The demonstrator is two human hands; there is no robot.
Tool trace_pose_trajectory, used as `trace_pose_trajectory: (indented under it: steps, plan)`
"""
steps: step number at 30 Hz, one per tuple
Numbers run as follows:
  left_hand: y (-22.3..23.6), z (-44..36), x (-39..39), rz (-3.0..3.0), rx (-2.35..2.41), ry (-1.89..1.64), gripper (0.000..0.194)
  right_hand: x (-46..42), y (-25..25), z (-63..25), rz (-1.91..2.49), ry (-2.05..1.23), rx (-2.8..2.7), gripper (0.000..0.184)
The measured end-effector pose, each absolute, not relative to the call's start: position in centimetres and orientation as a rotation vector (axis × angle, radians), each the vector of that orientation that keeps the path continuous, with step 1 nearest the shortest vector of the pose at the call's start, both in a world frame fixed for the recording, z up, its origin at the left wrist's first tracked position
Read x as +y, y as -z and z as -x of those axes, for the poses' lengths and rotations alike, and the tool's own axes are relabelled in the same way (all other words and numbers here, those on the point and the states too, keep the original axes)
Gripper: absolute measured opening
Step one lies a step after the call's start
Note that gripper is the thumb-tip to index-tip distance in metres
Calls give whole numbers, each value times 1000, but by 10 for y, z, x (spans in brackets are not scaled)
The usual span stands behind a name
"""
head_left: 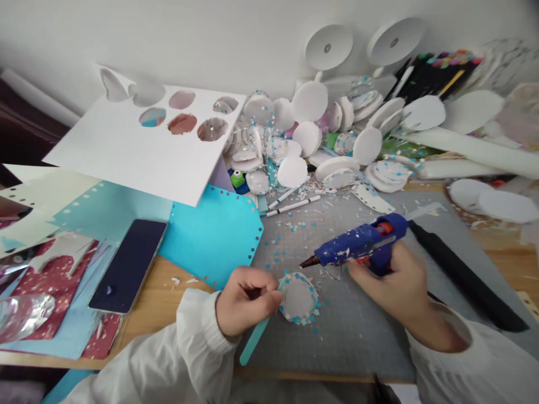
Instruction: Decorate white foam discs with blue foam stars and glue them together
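Note:
My right hand [400, 286] is wrapped round the handle of a blue hot glue gun [357, 241]. White specks dot its body, and its dark nozzle points left, just above a round white disc [297, 298]. Small blue and white pieces ring the disc's rim as it lies on the grey cutting mat [357, 331]. At the disc's left edge my left hand [252, 300] is closed in a pinch on a slim teal stick-like tool [255, 342]. The tool's rounded end sticks out below the hand; its middle is hidden by the fingers.
Behind the mat stands a heap of white discs [292, 171], some trimmed in blue. A white sheet with cut-out holes [138, 151], a bright blue sheet [210, 235] and a phone [128, 266] lie left. A long black object [467, 275] lies right.

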State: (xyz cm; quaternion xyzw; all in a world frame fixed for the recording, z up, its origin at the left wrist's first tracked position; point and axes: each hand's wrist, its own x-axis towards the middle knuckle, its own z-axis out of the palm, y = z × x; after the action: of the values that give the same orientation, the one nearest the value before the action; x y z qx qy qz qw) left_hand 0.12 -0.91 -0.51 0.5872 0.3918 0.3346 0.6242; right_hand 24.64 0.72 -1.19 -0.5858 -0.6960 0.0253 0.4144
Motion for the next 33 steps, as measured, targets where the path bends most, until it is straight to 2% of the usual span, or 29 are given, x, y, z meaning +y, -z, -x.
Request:
trace_pose_trajectory:
  steps: [9, 18, 33]
  plan:
    - [5, -1, -13, -1330, 843, -739, 46, 4, 13, -248, 1455, -9, -1884, 18]
    - [5, -1, -12, -1327, 795, -753, 40, 3, 10, -247, 1460, 32, -1912, 24]
    - [6, -1, -10, -1331, 792, -752, 38, 5, 13, -248, 1435, 115, -1952, 23]
